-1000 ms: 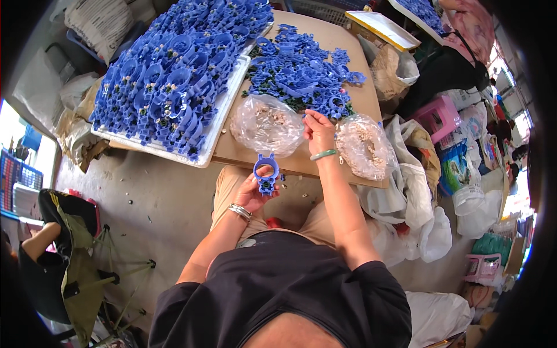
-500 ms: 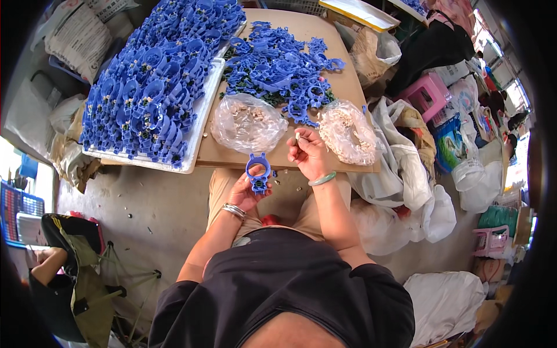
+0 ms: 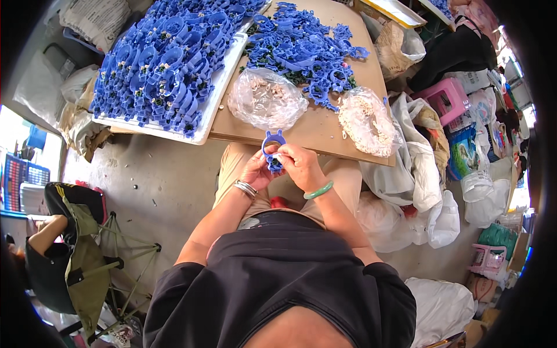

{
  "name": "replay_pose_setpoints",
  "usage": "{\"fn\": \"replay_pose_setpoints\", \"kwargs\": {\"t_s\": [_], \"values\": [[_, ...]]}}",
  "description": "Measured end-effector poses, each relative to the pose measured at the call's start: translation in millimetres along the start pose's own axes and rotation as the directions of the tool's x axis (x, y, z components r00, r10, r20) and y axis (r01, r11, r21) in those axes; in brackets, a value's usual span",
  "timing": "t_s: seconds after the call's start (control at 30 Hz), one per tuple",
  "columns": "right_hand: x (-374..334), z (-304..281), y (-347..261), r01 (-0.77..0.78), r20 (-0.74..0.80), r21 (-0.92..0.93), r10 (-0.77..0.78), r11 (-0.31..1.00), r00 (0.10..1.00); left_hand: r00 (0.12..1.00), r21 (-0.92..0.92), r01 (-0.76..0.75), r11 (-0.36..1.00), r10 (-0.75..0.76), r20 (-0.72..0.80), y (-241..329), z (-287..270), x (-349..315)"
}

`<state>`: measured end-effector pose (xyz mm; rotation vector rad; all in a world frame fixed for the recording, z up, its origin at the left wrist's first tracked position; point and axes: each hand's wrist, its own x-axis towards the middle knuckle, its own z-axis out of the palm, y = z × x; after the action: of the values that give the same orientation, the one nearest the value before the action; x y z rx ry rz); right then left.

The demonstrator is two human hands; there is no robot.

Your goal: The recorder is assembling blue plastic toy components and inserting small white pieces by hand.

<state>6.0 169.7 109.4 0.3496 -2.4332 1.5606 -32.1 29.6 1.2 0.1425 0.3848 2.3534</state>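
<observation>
Just off the table's front edge, my left hand (image 3: 255, 172) grips a blue plastic piece (image 3: 274, 164), a ring with two small prongs on top and a lower part with dark green in it. My right hand (image 3: 303, 167) is pinched against that lower part, its fingertips mostly hidden there. A pale speck shows at those fingertips, seemingly the small pale piece pinched earlier. On the table lie a clear plastic bag (image 3: 264, 104) with small pale pieces and a second bag (image 3: 366, 124) full of similar ones.
Blue pieces fill a white tray (image 3: 204, 132) at the left; a loose heap of blue parts (image 3: 304, 52) lies on the brown tabletop (image 3: 342, 148). White sacks (image 3: 420, 165) and a pink stool (image 3: 444, 100) crowd the right. A folding chair (image 3: 84, 261) stands at the lower left.
My right hand has come from beside the bags to the blue piece, bringing the small pale piece. My left hand has risen slightly with the blue piece; the whole view has shifted.
</observation>
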Motion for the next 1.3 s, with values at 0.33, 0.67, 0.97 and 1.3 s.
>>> {"fn": "replay_pose_setpoints", "kwargs": {"t_s": [0.33,0.67,0.97,1.3], "values": [[-6.9,17.3,26.4,0.341,0.053,-0.332,-0.343,0.88,0.938,0.995,0.038,0.069,0.997,-0.067,-0.071,-1.2,6.4,0.4],[-3.7,15.4,26.5,0.423,0.235,-0.411,-0.354,0.808,0.905,0.989,0.09,0.107,0.99,-0.097,-0.113,-5.6,-21.6,2.4],[-7.7,15.8,19.9,0.116,-0.069,-0.271,-0.139,0.956,0.988,0.999,-0.016,-0.036,0.999,0.036,-0.02,-4.0,-11.2,2.2],[-10.5,25.4,30.0,-0.078,-0.13,-0.027,0.073,0.997,0.989,1.0,0.0,-0.029,1.0,0.029,-0.003,-4.6,-16.0,3.7]]}}
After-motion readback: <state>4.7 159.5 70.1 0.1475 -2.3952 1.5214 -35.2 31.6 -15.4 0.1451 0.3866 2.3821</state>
